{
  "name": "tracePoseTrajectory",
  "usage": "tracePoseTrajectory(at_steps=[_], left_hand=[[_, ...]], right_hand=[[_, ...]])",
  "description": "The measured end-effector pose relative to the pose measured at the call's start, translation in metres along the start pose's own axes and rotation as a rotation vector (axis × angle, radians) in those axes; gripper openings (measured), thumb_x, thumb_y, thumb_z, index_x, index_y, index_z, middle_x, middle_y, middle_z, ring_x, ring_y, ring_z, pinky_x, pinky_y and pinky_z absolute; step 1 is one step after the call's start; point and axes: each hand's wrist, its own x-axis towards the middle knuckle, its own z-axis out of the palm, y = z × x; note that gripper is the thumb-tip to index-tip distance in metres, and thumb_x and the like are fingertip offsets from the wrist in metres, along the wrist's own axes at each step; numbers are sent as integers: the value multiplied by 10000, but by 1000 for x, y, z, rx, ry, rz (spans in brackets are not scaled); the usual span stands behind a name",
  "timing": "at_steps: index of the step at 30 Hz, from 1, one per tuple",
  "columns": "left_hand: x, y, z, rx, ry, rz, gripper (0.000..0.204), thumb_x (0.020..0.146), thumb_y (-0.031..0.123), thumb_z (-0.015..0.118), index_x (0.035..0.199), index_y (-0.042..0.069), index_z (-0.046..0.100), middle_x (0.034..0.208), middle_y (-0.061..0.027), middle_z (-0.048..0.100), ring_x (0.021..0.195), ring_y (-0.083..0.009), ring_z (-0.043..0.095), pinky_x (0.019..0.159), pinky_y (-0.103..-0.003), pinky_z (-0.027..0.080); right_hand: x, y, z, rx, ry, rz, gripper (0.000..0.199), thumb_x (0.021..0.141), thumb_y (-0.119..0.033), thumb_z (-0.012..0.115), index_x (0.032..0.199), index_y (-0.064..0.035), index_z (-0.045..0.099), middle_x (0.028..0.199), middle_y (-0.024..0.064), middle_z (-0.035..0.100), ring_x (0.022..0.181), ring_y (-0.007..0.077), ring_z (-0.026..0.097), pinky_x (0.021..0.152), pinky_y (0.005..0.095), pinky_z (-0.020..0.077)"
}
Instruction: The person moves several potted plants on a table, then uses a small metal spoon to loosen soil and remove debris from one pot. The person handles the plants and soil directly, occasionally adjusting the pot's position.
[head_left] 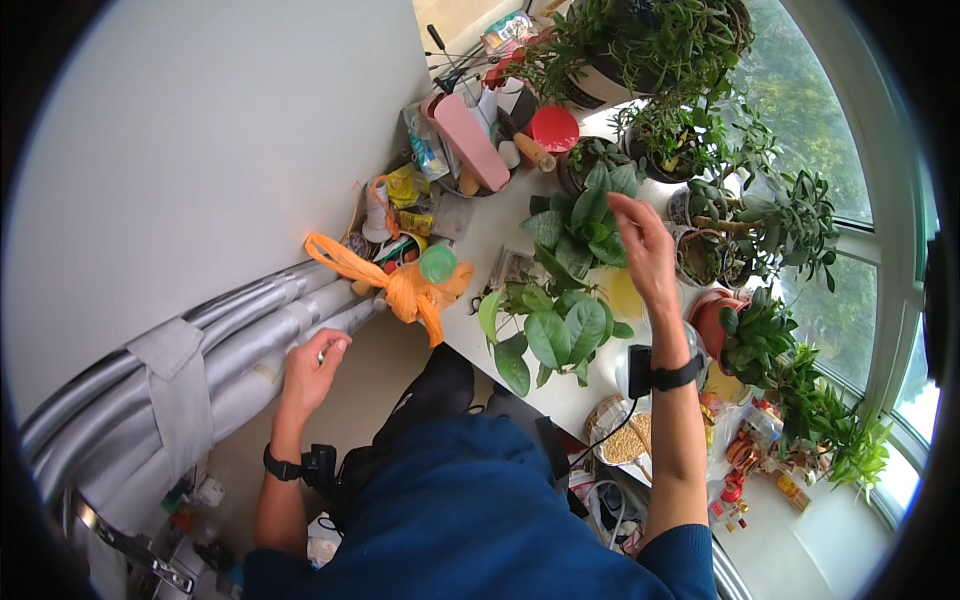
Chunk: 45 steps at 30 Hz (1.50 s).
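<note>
My right hand (645, 245) is over the white ledge, its fingers bent and pressed together beside the broad leaves of a green potted plant (578, 222). Whether a leaf or something small is between the fingertips is hidden. A second broad-leaved plant (552, 335) stands nearer to me, and a yellow container (624, 294) shows below my right wrist. My left hand (313, 372) hangs beside the silver-wrapped pipes, its fingers curled in, with a small shiny spot on a finger. Anything inside that hand cannot be made out.
An orange plastic bag (415, 295) and a green cup (437, 263) sit at the ledge's left edge. Behind are a pink container (468, 142) and a red bowl (553, 129). Several potted plants line the window. Silver-wrapped pipes (235, 345) run along the left wall.
</note>
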Motion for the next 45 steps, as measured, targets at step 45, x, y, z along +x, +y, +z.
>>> tracePoseTrajectory(at_steps=[45], left_hand=[[3, -38, 27, -48, -80, -246, 128, 964, 111, 595, 977, 4, 664, 810, -7, 628, 780, -79, 543, 718, -249, 451]], right_hand=[[7, 34, -8, -289, -198, -216, 185, 797, -5, 697, 968, -40, 639, 954, 104, 614, 929, 318, 578, 802, 401, 483]])
